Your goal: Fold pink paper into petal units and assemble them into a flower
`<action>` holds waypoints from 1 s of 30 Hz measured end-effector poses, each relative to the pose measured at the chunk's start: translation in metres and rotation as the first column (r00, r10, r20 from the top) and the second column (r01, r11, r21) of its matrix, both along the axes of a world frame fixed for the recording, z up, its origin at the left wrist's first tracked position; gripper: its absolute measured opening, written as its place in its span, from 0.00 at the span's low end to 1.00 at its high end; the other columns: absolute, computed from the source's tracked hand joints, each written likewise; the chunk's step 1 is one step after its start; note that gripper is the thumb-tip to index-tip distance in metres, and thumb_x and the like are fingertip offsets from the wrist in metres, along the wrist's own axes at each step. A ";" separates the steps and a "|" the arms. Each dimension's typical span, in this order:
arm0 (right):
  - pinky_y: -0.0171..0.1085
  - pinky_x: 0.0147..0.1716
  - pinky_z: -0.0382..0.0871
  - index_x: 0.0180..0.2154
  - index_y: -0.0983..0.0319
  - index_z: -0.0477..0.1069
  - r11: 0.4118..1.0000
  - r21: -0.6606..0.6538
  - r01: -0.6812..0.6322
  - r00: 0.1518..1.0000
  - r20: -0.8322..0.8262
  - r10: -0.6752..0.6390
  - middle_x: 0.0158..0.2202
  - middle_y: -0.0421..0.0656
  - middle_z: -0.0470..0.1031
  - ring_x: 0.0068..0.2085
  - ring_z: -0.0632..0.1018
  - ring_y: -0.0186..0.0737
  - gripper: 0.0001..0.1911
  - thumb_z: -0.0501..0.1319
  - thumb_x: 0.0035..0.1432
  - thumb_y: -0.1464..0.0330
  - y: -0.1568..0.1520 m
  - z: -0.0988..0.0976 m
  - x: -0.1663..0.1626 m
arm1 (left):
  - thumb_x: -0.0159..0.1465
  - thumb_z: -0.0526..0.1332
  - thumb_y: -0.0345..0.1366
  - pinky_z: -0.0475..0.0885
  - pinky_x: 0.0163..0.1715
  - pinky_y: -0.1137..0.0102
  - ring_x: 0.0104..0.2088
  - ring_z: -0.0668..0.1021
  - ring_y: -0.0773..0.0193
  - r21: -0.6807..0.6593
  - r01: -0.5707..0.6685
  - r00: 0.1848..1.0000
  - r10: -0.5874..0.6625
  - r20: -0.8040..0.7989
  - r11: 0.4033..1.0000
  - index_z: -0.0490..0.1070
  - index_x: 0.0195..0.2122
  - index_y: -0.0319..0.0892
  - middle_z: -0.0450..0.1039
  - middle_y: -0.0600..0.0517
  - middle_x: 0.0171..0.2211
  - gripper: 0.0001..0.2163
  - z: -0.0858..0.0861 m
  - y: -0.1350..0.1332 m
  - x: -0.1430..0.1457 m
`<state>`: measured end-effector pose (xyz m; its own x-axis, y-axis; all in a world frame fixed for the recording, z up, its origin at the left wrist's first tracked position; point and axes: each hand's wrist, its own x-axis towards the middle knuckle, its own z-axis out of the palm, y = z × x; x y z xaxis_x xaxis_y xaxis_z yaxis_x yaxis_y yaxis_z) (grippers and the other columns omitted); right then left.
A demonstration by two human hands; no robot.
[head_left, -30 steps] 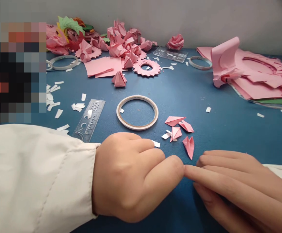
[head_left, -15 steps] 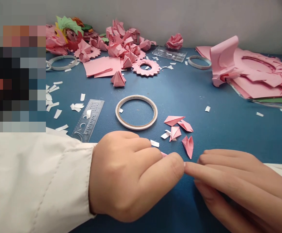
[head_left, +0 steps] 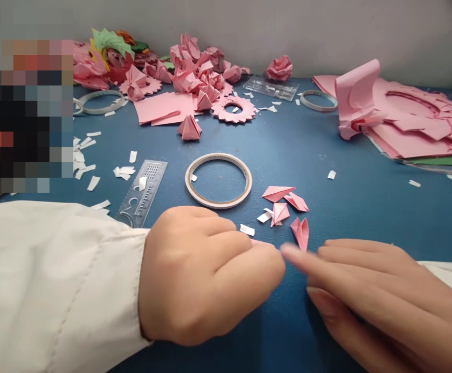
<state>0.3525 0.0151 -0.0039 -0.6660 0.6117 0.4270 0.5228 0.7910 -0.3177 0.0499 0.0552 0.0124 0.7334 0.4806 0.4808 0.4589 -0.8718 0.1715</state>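
My left hand [head_left: 210, 280] is closed, knuckles up, pinching a small piece of pink paper [head_left: 264, 243]. Only a thin edge of that paper shows past the fingers. My right hand [head_left: 377, 295] is open, with its index finger stretched to the pink paper at the left fingertips; that fingertip is blurred. Just beyond the hands lie several folded pink paper pieces [head_left: 299, 231] and a few white strips [head_left: 246, 229]. A roll of double-sided tape [head_left: 249, 181] lies flat behind my left hand. A clear plastic ruler [head_left: 147, 189] rests left of the roll.
Crumpled and folded pink paper flowers [head_left: 198, 72] are heaped at the back left. A pink paper ring [head_left: 234, 115] lies in front of them. Stacked pink paper [head_left: 408, 140] is at the right, near another tape roll [head_left: 319, 107]. White scraps dot the blue table [head_left: 366, 207].
My right index fingertip has slid left and slightly up along the pink paper. My left hand has shifted slightly left, and more of the paper's edge shows.
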 end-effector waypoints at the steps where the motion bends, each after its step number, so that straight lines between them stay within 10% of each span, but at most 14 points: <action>1: 0.39 0.39 0.89 0.84 0.56 0.73 1.000 -0.011 0.017 1.000 -0.008 -0.017 0.33 0.34 0.86 0.32 0.90 0.41 0.26 0.58 0.95 0.71 -0.001 0.000 0.001 | 0.81 0.61 0.25 0.65 0.26 0.62 0.24 0.72 0.64 -0.024 -0.033 0.999 0.033 0.006 0.999 0.80 0.33 0.46 0.74 0.58 0.23 0.19 0.001 0.000 0.001; 5: 0.37 0.36 0.88 0.85 0.58 0.71 0.998 -0.013 -0.064 0.997 0.030 0.064 0.35 0.35 0.89 0.32 0.90 0.41 0.29 0.65 0.90 0.71 0.008 0.002 0.009 | 0.76 0.60 0.29 0.62 0.21 0.73 0.19 0.66 0.71 -0.266 -0.149 0.964 0.200 0.175 0.952 0.80 0.38 0.48 0.68 0.64 0.22 0.11 0.001 -0.001 0.010; 10: 0.32 0.28 0.82 0.78 0.55 0.74 0.993 0.007 -0.117 0.992 0.050 0.117 0.31 0.30 0.86 0.22 0.81 0.35 0.23 0.68 0.90 0.70 0.024 0.005 0.015 | 0.74 0.68 0.27 0.56 0.17 0.80 0.17 0.62 0.76 -0.560 0.038 0.896 0.220 0.387 0.827 0.80 0.38 0.49 0.64 0.67 0.21 0.09 -0.001 0.000 0.018; 16: 0.34 0.27 0.82 0.65 0.50 0.81 0.968 0.046 0.246 0.961 -0.140 -0.237 0.33 0.34 0.88 0.24 0.84 0.36 0.11 0.62 0.97 0.56 0.005 -0.004 -0.002 | 0.76 0.70 0.28 0.58 0.19 0.79 0.18 0.62 0.76 -0.687 0.124 0.921 0.175 0.348 0.716 0.83 0.42 0.47 0.63 0.67 0.23 0.06 0.005 0.005 0.015; 23: 0.32 0.43 0.93 0.73 0.51 0.78 1.000 0.021 0.003 1.000 -0.016 -0.003 0.37 0.35 0.91 0.30 0.91 0.37 0.14 0.62 0.96 0.65 0.014 0.003 0.007 | 0.76 0.71 0.28 0.60 0.20 0.81 0.19 0.65 0.76 -0.674 0.126 0.943 0.122 0.309 0.728 0.86 0.43 0.46 0.65 0.66 0.23 0.06 0.006 0.007 0.013; 30: 0.36 0.54 0.95 0.72 0.51 0.82 0.990 0.074 0.116 0.991 -0.069 -0.111 0.36 0.36 0.90 0.35 0.93 0.40 0.17 0.58 0.97 0.63 -0.003 -0.006 0.000 | 0.77 0.71 0.29 0.61 0.19 0.79 0.19 0.65 0.74 -0.598 0.065 0.942 0.149 0.302 0.799 0.86 0.45 0.48 0.65 0.66 0.23 0.06 0.002 0.003 0.012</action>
